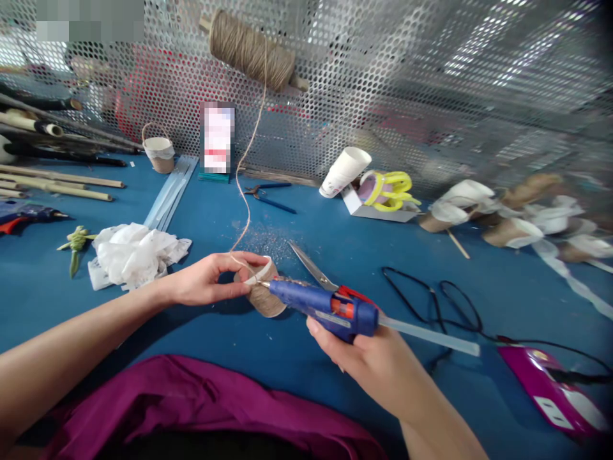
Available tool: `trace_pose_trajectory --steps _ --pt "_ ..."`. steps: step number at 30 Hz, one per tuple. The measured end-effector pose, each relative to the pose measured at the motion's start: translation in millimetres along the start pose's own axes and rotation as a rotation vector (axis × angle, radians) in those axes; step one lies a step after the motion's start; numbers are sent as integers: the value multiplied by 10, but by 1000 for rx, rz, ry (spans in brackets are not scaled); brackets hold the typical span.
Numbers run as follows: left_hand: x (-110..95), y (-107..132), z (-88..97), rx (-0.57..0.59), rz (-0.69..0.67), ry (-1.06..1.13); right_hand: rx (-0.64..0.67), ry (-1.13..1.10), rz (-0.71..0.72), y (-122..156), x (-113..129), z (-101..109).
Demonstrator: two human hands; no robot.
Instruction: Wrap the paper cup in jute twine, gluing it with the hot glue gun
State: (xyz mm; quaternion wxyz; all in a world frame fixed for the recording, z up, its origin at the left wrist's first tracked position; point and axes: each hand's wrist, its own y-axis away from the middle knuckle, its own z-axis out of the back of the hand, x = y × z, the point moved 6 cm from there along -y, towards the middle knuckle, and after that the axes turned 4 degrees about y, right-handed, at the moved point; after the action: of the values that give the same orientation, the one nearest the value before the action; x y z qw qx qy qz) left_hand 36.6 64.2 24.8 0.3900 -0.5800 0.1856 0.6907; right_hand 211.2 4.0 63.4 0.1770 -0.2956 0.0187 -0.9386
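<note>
My left hand (218, 278) is closed on the rim of a small paper cup (267, 300) wrapped in brown twine, tilted on its side over the table. A strand of twine (249, 214) runs from the cup up to a large spool (251, 51) on the mesh panel. My right hand (359, 351) grips a blue glue gun (325, 303), a clear glue stick (431, 337) sticking out of its back. The nozzle meets the cup near its white rim, by my left fingertips. Scissors (311, 265) with red handles lie behind the glue gun, partly hidden.
White lace (138, 252) lies at left, near another glue gun (29, 214) and bamboo sticks (57, 182). Behind are a finished-looking small basket (160, 153), pliers (272, 195), stacked white cups (345, 171) and yellow-handled scissors (395, 188). A black cord (431, 291) and purple power strip (550, 390) sit right.
</note>
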Motion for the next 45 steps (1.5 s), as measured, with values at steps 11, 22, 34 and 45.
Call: trace_pose_trajectory --steps 11,22,34,45 --pt "7 3 1 3 -3 0 16 3 -53 9 -111 12" --pt "17 9 2 -3 -25 0 -19 -43 -255 -14 -317 5" --pt "2 5 -9 3 -24 6 42 -247 -375 -99 -402 -50" --pt "-44 11 -11 -4 -33 -33 -269 -384 -534 -460 -1118 198"
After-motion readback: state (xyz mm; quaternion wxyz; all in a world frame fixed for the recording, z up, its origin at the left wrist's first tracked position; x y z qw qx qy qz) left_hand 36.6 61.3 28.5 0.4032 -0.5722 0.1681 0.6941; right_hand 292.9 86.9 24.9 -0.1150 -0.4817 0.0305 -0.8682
